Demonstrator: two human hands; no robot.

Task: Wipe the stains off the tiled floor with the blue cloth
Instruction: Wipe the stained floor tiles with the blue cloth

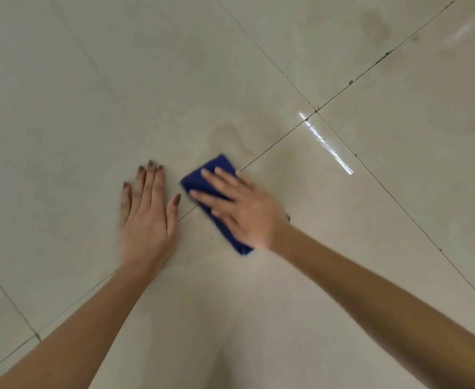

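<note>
Down on the floor (62,80), seen from the head camera, a person works mid-frame with both arms reaching up from the bottom corners. A folded blue cloth (218,167) lies just right of centre, straddling a dark grout line (275,143) that runs diagonally from lower left to upper right. Its long axis runs steeply from upper left to lower right.

Across it lies the right hand (239,209), fingers (202,196) straight and spread, pressing the cloth flat to the tile rather than clutching it. Where the thumb sits cannot be made out. Just left of the cloth, not touching it, the left hand (146,217) rests palm-down and flat on the tile, holding nothing, apparently as a brace.

A faint brownish ring stain (230,134) lies just beyond the cloth's upper end, toward the top of the frame, so the likely stroke is a push up and away, and the right hand is the nearer one. More dull marks (375,28) sit well apart in the upper right, suggesting the job is far from finished.

Pale, glossy tiles fill the frame; a bright glare streak (326,143) lies right of centre. Slight blur softens both hands.
</note>
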